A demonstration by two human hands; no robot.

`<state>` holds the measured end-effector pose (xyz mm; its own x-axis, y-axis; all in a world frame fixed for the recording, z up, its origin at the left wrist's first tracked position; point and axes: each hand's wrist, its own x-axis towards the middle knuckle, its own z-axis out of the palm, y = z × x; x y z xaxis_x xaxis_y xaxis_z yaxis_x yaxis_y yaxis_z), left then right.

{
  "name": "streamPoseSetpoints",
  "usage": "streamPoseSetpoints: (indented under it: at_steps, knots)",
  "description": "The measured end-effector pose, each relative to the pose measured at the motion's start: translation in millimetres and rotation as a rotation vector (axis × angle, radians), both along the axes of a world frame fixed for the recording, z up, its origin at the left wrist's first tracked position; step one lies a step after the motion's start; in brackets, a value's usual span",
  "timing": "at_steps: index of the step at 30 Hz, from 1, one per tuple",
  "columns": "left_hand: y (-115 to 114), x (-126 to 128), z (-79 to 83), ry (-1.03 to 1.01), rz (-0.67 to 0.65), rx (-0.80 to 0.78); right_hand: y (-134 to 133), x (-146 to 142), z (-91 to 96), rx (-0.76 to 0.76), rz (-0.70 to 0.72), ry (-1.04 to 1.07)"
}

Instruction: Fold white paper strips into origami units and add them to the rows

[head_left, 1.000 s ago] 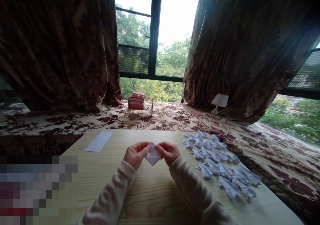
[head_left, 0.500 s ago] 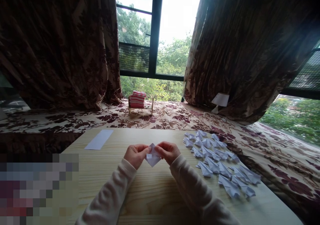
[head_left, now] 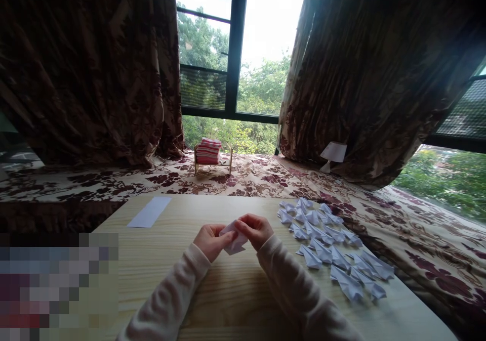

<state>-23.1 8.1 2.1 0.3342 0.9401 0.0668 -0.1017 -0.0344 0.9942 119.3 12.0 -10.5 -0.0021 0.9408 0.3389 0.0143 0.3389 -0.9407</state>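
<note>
A small folded sheet of white paper [head_left: 236, 244] is held between my two hands over the middle of the wooden table [head_left: 224, 300]. My left hand [head_left: 213, 241] pinches its left side, the thumb lying across the front. At the upper right edge, my right hand [head_left: 255, 229] grips the paper between thumb and fingers. The fingers behind the sheet are partly hidden. To the right lie several folded white paper planes [head_left: 322, 251] in loose rows. A flat strip of white paper [head_left: 149, 212] rests at the table's back left.
Behind the table, a flowered cloth [head_left: 258, 176] covers a ledge below the window. On it stand a small wooden rack [head_left: 213, 168] with folded pink striped cloths [head_left: 208, 151] and a small white lamp [head_left: 334, 153]. Patterned curtains [head_left: 87, 78] hang on both sides.
The folded paper has turned and tilted in my hands, its lower point no longer straight down. My left hand has shifted slightly right, its thumb now farther over the paper.
</note>
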Motion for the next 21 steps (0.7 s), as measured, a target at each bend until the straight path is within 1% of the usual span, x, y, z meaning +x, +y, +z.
streamPoseSetpoints:
  at_steps: [5, 8, 10, 12, 15, 16, 18, 20, 21]
  knots:
    - [2, 2, -8.5, 0.047, 0.043, 0.060, 0, 0, -1.0, -0.036, 0.042, 0.006]
    - [1, 2, -8.5, 0.072, 0.034, 0.084, -5, 0, 3.4, -0.044, 0.096, -0.015]
    - [-1, 1, -6.9, 0.090, 0.011, 0.094, -10, 0, 8.1, -0.018, 0.118, -0.064]
    - [-4, 2, -5.3, 0.097, -0.020, 0.096, -13, -2, 12.4, 0.011, 0.091, -0.111]
    - [-6, 5, -4.6, 0.064, -0.046, 0.066, -13, -5, 15.9, 0.010, -0.021, -0.100]
    - [-5, 6, -4.9, 0.028, -0.012, 0.026, -11, -5, 16.2, 0.004, -0.048, -0.089]
    - [-1, 6, -6.1, -0.077, 0.126, -0.086, -7, -4, 16.0, -0.030, -0.066, -0.033]
    - [5, 3, -6.9, -0.173, 0.278, -0.197, -4, -1, 14.8, -0.109, -0.041, 0.064]
    - [8, 1, -7.0, -0.203, 0.330, -0.236, -4, -1, 13.6, -0.157, -0.013, 0.107]
